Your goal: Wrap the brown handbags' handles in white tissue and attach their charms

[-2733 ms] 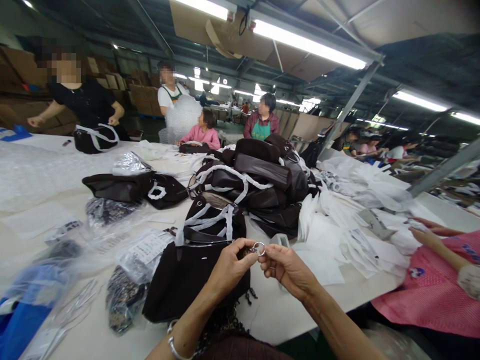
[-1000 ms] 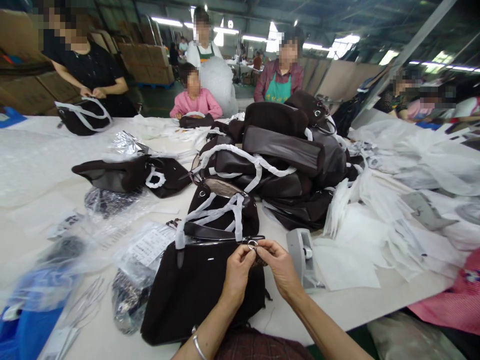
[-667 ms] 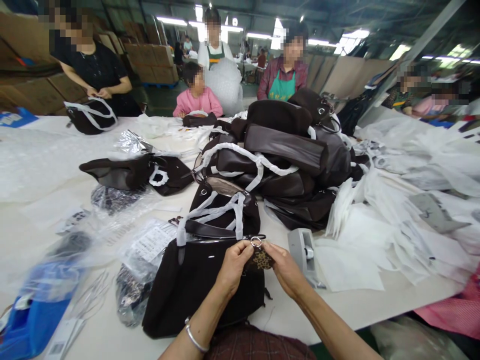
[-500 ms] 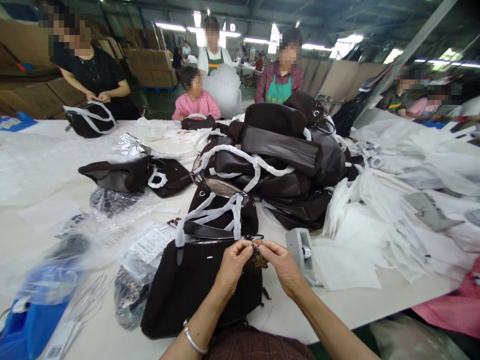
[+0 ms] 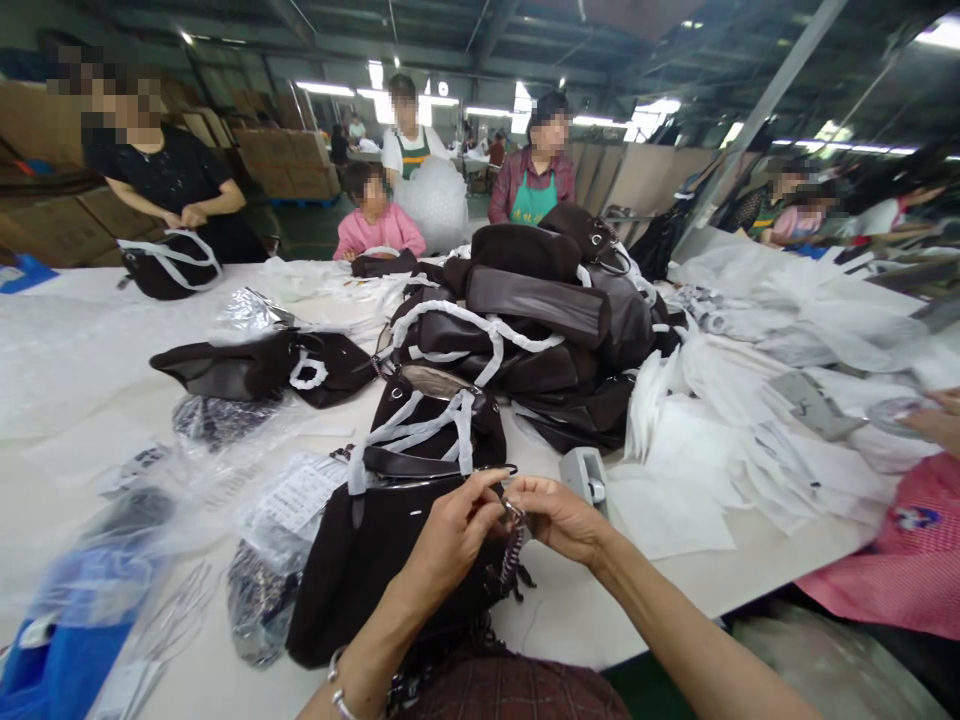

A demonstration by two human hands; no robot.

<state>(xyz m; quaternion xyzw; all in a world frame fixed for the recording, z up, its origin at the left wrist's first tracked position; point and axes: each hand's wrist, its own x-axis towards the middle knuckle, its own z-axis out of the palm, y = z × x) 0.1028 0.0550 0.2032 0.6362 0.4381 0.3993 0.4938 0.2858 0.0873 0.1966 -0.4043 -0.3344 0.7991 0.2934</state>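
Observation:
Right in front of me lies a dark brown handbag [image 5: 375, 570] with white-wrapped handles [image 5: 420, 430] folded over its top. Above its right edge, my left hand [image 5: 463, 520] and my right hand [image 5: 559, 515] meet, thumbs and fingers pinched together. Between the fingertips is a small metal clasp [image 5: 512, 508]. From it hangs a braided strap [image 5: 511, 558], dark with light flecks, down the bag's right side. Both hands are closed on the clasp end; my fingers partly cover it, and whether it joins a ring on the bag is hidden.
A pile of dark handbags [image 5: 540, 310] rises ahead. White sheets [image 5: 682, 470] spread to the right, beside a grey tape dispenser [image 5: 583, 475]. Plastic-wrapped straps [image 5: 262, 600] and a blue dispenser [image 5: 82, 630] lie left. Co-workers stand across the table; another person's hand [image 5: 941, 420] reaches in right.
The leopard-patterned piece under my fingers is out of sight, and the braided strap now hangs there. My left fingers have shifted over the clasp. A co-worker's hand has appeared at right.

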